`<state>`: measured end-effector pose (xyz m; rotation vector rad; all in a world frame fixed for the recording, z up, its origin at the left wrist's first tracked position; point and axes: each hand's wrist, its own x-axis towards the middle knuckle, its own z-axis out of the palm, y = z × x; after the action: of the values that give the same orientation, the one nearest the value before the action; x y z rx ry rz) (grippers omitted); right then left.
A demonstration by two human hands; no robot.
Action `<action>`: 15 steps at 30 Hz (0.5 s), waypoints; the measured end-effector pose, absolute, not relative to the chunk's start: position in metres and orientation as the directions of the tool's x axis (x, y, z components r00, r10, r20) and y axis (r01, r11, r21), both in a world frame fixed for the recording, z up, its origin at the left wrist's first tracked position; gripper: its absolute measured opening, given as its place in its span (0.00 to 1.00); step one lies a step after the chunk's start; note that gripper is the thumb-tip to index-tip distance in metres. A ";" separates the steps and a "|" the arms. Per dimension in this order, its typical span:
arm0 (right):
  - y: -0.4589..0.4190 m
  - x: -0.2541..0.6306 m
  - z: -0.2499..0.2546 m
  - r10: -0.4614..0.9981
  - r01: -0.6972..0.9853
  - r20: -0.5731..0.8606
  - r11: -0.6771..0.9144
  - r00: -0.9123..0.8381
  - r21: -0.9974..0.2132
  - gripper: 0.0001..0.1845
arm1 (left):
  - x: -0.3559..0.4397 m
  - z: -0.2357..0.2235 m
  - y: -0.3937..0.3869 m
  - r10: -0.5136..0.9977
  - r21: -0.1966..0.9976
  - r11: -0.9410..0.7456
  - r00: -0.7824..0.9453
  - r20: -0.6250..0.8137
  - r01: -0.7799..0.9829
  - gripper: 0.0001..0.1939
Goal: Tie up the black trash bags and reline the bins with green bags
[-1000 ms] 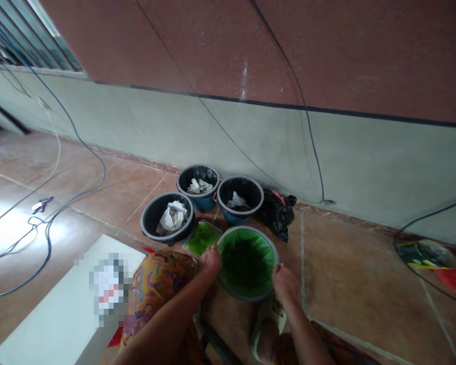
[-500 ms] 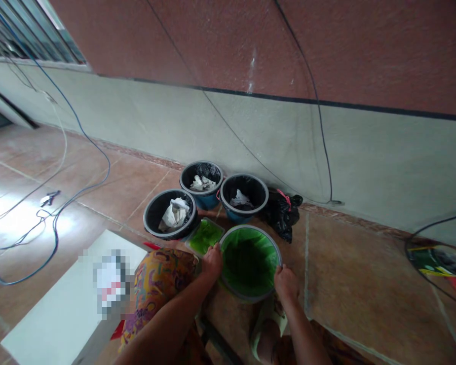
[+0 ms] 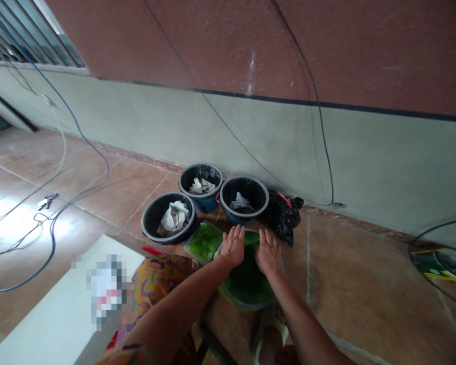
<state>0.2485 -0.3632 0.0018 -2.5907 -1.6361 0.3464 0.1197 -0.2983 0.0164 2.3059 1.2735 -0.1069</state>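
A round bin lined with a green plastic bag (image 3: 247, 284) stands on the tiled floor just in front of me. My left hand (image 3: 233, 245) and my right hand (image 3: 268, 251) reach over its far rim, side by side, fingers stretched out and lying flat on the green liner at the back edge. Neither hand holds anything. Beside the bin on the left lies a flat packet of green bags (image 3: 204, 242).
Three bins with black liners and crumpled white paper stand behind: front left (image 3: 169, 218), back middle (image 3: 200, 186), back right (image 3: 243, 200). A tied black bag (image 3: 283, 215) leans by the wall. Cables trail across the floor at left (image 3: 53, 218). A white board (image 3: 57, 309) lies near my knee.
Both hands left the near sides of the green-lined bin's rim and moved forward to its far edge, coming close together with fingers flat.
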 end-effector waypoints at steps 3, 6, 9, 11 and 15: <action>-0.350 0.245 -0.011 0.908 0.908 -0.223 -0.391 0.354 -0.150 0.33 | 0.130 0.008 -0.292 0.692 0.352 -0.527 0.631 -0.351 0.773 0.40; -0.350 0.245 -0.025 0.912 0.914 -0.224 -0.379 0.343 -0.146 0.34 | 0.129 -0.004 -0.292 0.688 0.325 -0.549 0.637 -0.349 0.770 0.41; -0.352 0.247 -0.029 0.916 0.913 -0.213 -0.376 0.340 -0.157 0.34 | 0.125 -0.008 -0.292 0.681 0.322 -0.566 0.651 -0.335 0.759 0.43; -0.351 0.248 -0.024 0.912 0.909 -0.231 -0.380 0.338 -0.170 0.34 | 0.124 -0.005 -0.291 0.675 0.337 -0.561 0.653 -0.343 0.756 0.43; -0.360 0.249 -0.007 0.884 0.862 -0.229 -0.456 0.408 -0.221 0.33 | 0.115 0.007 -0.294 0.742 0.381 -0.434 0.564 -0.363 0.816 0.42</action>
<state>0.2489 -0.3601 -0.0068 -2.5787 -1.6010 0.4849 0.1152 -0.2936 0.0075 2.2811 1.2477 -0.1909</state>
